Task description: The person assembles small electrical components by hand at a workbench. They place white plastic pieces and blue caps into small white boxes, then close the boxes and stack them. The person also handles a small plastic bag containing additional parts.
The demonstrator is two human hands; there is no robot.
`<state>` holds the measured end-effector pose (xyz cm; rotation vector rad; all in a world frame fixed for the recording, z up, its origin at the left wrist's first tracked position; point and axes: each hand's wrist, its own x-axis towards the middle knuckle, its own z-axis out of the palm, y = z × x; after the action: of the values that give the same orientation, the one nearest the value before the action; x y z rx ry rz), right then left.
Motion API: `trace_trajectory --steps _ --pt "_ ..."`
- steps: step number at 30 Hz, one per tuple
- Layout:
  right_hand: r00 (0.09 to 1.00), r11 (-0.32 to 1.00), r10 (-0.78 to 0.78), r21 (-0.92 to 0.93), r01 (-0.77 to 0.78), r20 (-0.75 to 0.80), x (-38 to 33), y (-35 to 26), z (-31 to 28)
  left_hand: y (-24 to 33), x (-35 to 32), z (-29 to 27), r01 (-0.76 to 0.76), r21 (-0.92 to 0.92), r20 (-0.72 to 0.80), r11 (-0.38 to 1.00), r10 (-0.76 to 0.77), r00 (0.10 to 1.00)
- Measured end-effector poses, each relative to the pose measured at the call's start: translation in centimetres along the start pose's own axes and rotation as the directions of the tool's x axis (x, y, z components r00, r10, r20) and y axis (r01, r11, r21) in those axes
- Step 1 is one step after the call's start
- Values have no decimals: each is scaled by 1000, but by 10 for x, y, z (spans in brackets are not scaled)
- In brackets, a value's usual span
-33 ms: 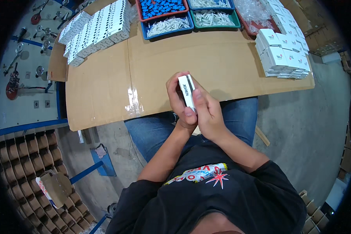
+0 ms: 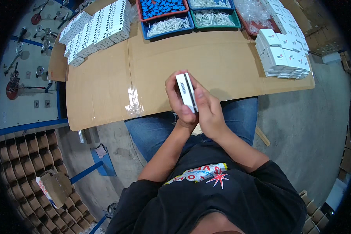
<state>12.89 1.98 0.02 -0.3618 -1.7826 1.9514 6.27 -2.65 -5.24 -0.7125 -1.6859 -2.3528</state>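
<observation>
Nearest is the black T-shirt (image 2: 183, 202), and past its printed chest both bare forearms come together over the gap at the counter's near edge. The left hand (image 2: 178, 103) is curled narrowly round a small white carton (image 2: 185, 90), fingers along its left side and thumb near its close end. The right hand (image 2: 210, 111) closes in from the other side, its thumb lying by the carton's right edge. The carton thus sits between the two hands, raised above the lap and tilted, its narrow printed face and a dark lengthwise stripe turned up. Whether that stripe is a gap or print, I cannot tell; the fingertips underneath are hidden.

To handle it well, I would support it from below with the left hand and let the right thumb apply light, even pressure along the edge, since a hard squeeze could dent thin walls. Keeping the striped side uncovered would let the eye check that the edges line up.

Under and beyond lie the jeans (image 2: 240, 117), then the cardboard-covered counter (image 2: 171, 54). At its far right stand stacked white boxes (image 2: 280, 54); at its far left, rows of white boxes with black marks (image 2: 101, 33). Between them, a blue tray (image 2: 169, 35) and a green tray (image 2: 216, 28) carry slim white pieces; behind the blue one, a red tray (image 2: 165, 16) holds small blue pieces.
</observation>
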Motion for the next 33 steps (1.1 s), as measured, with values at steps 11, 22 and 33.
trace_trajectory --steps 11,22,33 --pt "959 898 -42 -410 159 281 21 12 -49 19 46 -12 641 -610 64 465 -778 625" --pt "881 664 -256 -590 459 397 27 23 -45 22 30 -3 812 -393 216 432 -815 537" --pt "910 730 -293 -546 411 294 30 25 -55 19 38 -26 839 -455 369 299 -794 483"
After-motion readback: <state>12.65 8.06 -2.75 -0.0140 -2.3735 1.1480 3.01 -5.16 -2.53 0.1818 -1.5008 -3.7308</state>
